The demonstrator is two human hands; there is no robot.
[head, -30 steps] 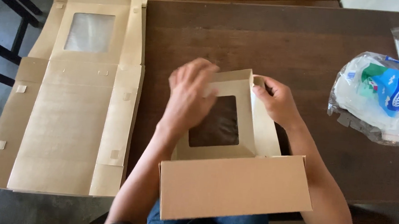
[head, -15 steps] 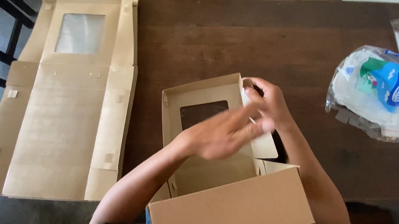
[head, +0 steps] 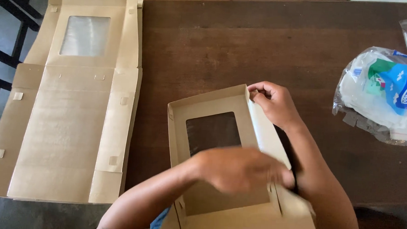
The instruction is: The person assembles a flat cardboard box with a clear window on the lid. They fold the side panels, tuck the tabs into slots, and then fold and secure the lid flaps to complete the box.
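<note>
Kraft windowed box [head: 220, 142] on bench [head: 261, 48] before you, partly folded | right hand [head: 277, 104] fingers pinch far-right lid corner | left hand [head: 242, 169] blurred over right flap, grip unclear | flat blank [head: 70, 122] left, unfolded

Right hand [head: 277, 104] pinches the far corner of a windowed cardboard box [head: 203, 110]; left hand [head: 242, 169], blurred, lies across its lid. Flat box blank [head: 66, 122] well left; plastic bag [head: 382, 95] right.
</note>
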